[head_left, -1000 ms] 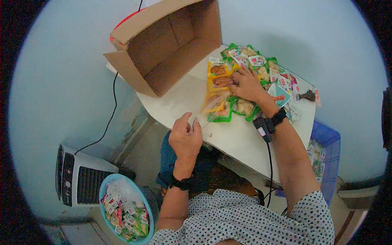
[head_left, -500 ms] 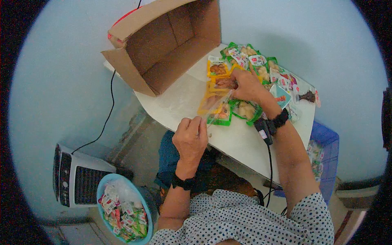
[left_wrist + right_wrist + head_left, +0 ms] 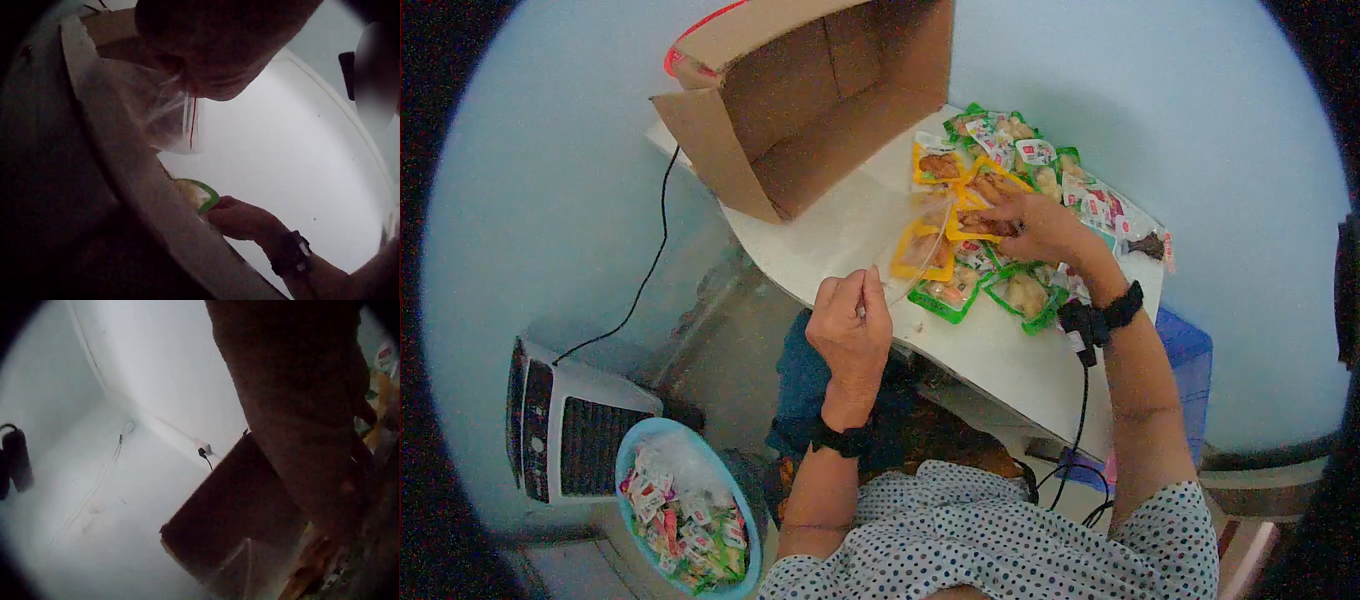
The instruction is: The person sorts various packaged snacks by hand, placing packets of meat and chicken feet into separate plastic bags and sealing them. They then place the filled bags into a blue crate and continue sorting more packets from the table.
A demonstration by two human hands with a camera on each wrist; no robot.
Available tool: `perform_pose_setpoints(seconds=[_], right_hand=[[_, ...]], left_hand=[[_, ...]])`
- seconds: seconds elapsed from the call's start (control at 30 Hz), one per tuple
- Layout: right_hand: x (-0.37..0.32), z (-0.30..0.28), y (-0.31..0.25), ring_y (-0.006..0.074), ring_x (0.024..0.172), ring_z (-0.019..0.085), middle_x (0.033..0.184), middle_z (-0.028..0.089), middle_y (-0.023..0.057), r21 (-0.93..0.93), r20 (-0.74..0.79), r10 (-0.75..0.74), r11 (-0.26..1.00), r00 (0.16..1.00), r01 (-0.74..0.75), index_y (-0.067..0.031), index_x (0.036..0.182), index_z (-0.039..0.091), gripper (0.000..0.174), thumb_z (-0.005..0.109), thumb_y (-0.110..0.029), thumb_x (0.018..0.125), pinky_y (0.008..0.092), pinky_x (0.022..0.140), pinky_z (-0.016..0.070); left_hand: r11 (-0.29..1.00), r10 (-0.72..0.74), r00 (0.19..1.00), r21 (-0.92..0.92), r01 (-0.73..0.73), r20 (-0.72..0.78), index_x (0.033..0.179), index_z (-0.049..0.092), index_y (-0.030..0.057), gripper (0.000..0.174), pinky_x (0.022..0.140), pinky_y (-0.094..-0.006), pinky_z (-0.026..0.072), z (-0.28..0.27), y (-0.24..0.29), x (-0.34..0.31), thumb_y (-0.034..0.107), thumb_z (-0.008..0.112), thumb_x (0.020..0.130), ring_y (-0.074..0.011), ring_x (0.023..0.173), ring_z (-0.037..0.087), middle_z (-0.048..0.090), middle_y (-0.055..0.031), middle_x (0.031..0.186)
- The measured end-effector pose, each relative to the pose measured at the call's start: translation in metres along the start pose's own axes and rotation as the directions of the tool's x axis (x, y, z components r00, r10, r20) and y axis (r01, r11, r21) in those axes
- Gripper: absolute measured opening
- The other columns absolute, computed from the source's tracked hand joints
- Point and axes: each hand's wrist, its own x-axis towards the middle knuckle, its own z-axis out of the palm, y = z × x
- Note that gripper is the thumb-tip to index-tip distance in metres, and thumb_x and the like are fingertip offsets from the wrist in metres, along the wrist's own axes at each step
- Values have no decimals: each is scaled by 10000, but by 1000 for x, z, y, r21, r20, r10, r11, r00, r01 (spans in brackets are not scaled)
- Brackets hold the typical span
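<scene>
In the head view the left hand (image 3: 850, 325) pinches the near edge of a clear plastic bag (image 3: 910, 240) between thumb and fingers. The left wrist view shows the clear bag (image 3: 169, 119) with a red line along its edge, under that hand (image 3: 206, 44). The right hand (image 3: 1045, 230) grips a yellow-edged food packet (image 3: 990, 195) at the bag's mouth. Another yellow-edged packet (image 3: 924, 252) lies by the clear film; whether it is inside the bag cannot be told. Green-edged packets (image 3: 1025, 295) lie below the right hand.
An open cardboard box (image 3: 800, 120) lies on its side at the table's back left. More packets (image 3: 1040, 152) are heaped at the back right. A blue tub of packets (image 3: 690, 520) and a white appliance (image 3: 585, 430) stand at left, a blue crate (image 3: 1190, 370) at right.
The right hand has shifted right and toward the person, with a yellow-edged packet now tilted in its grip. The left hand has moved slightly left, still holding the bag. The head view has shifted a little.
</scene>
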Motion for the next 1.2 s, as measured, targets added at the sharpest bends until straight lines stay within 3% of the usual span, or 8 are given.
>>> perform_pose_setpoints(seconds=[0.1,0.2,0.3,0.6,0.7,0.8,0.9,1.2], right_hand=[[-14,-30,-13,298,964,629,1024,670,165,227,257,130,955,958,-191,-127,1225,661,475,735,-186,760,386,862,495],[-35,-5,24,318,1024,626,1116,662,187,340,72,287,893,955,-294,-45,1240,628,519,753,-253,781,383,891,491],[-43,1,21,334,1054,623,1153,647,213,-28,-167,279,957,946,-287,16,1236,610,572,766,-293,781,382,906,488],[-23,-20,-23,306,1009,633,1092,661,192,117,63,486,864,872,-490,-18,1306,558,727,839,-212,664,377,885,488],[-26,8,6,223,853,620,930,654,130,-11,-373,183,979,909,-201,-3,1200,608,632,843,-132,627,336,775,486],[-35,-3,7,158,803,584,885,640,63,55,-265,433,899,862,-435,16,1075,634,447,804,-94,676,302,731,471],[-52,-4,15,301,996,653,996,682,153,311,-328,537,838,777,-448,-2,1097,644,474,814,-229,717,393,853,517],[-86,-28,-66,133,818,659,947,682,69,826,-146,670,487,728,-283,1,1142,627,333,689,-171,862,271,723,531]], left_hand=[[1000,-21,1000,-22,21,0,819,680,14,25,491,-337,438,4,-2,-6,17,703,809,-230,563,563,572,-89,665],[999,-43,999,-26,44,30,814,681,18,30,509,-345,453,7,-1,-10,42,699,817,-242,575,576,582,-96,676],[997,-77,995,-19,78,57,814,687,28,59,536,-361,475,7,2,-12,83,693,834,-258,592,594,602,-110,697],[1000,7,996,-12,-6,87,888,683,35,83,578,-375,503,5,6,-16,59,696,809,-286,661,618,603,-102,778],[1000,6,993,-9,-5,121,883,685,41,91,585,-380,507,2,8,-18,73,705,801,-293,677,620,599,-103,789],[999,52,993,-11,-51,110,882,686,47,94,576,-380,504,2,7,-19,83,708,798,-290,674,616,588,-100,780],[999,39,993,7,-40,114,872,686,52,84,564,-379,499,0,10,-18,88,707,799,-288,667,611,577,-95,766],[999,13,992,32,-18,129,839,674,57,56,547,-383,492,3,12,-22,101,699,815,-293,651,604,567,-95,754]])
